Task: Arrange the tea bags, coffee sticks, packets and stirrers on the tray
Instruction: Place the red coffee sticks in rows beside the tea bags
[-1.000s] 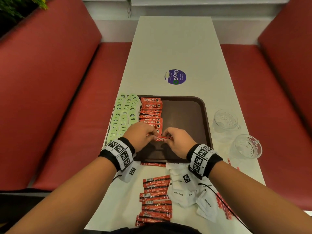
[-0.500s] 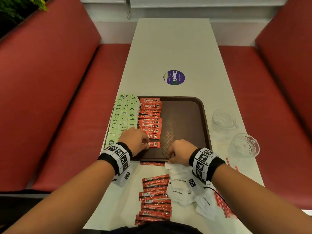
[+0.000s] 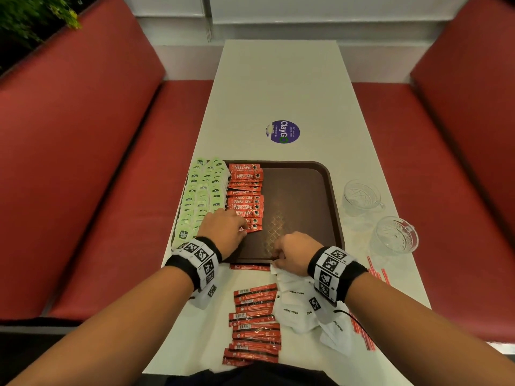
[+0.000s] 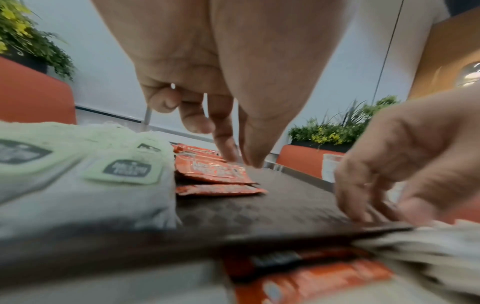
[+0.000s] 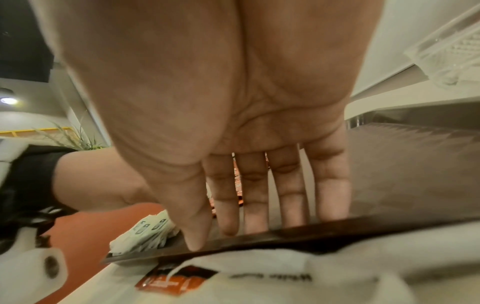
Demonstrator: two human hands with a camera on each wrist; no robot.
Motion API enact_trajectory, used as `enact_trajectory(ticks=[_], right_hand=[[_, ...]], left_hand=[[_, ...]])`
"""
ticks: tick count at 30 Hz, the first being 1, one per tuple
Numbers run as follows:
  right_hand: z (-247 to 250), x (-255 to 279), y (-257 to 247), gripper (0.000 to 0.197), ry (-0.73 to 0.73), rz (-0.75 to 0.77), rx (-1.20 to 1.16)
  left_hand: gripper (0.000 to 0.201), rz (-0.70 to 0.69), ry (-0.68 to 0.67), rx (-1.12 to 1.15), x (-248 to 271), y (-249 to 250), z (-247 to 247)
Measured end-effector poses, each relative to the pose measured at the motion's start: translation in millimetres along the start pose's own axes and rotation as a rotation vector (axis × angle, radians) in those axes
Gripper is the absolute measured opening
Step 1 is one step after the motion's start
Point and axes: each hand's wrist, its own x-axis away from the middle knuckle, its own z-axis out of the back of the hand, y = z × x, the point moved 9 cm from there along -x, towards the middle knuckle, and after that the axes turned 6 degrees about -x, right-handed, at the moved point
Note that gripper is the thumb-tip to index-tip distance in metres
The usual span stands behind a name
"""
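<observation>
Head view high above tray [image 3: 333, 190]; wrist views low, blurry, perhaps sharing its rim.

bare forearms, no sleeves. black wristbands [image 3: 338, 273] on both, w/ white blocks of b&w square markers; thin black cable off right one.

Ahead of the right hand's fingers [image 3: 276, 247] the tray [image 3: 303, 207] floor is bare up to its far rim. To their left, the row of coffee sticks [image 3: 245, 196] and the left hand [image 3: 223, 232] block the way. To their right stand two glass cups [image 3: 395, 235] on the surface [image 3: 278, 87]. Just behind them lie white sugar packets [image 3: 295, 305].
</observation>
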Motion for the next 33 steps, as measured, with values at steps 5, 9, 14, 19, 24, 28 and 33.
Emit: enact_trajectory(ticks=[5,9,14,19,24,28,33], right_hand=[[-2,10,-17,0.027,0.1,0.089,0.078],[-11,19,-30,0.037,0.095,0.115,0.127],[-27,29,-48,0.036,0.049,0.133,0.225],[-45,30,-58,0.033,0.003,0.11,0.338],[-53,28,-66,0.024,0.013,0.091,0.433],[-56,23,-70,0.017,0.006,0.095,0.481],[-58,17,-73,0.016,-0.011,0.098,0.488]], left_hand=[[0.026,-0.236,0.081,0.036,51,30,-11],[0.033,-0.257,0.009,-0.106,74,40,-31],[0.038,-0.18,-0.073,-0.176,87,38,-45],[0.031,-0.13,-0.069,-0.144,95,33,-39],[0.034,-0.069,-0.088,-0.128,96,28,-42],[0.029,-0.043,-0.065,-0.117,97,22,-40],[0.025,-0.061,-0.055,-0.055,97,21,-40]])
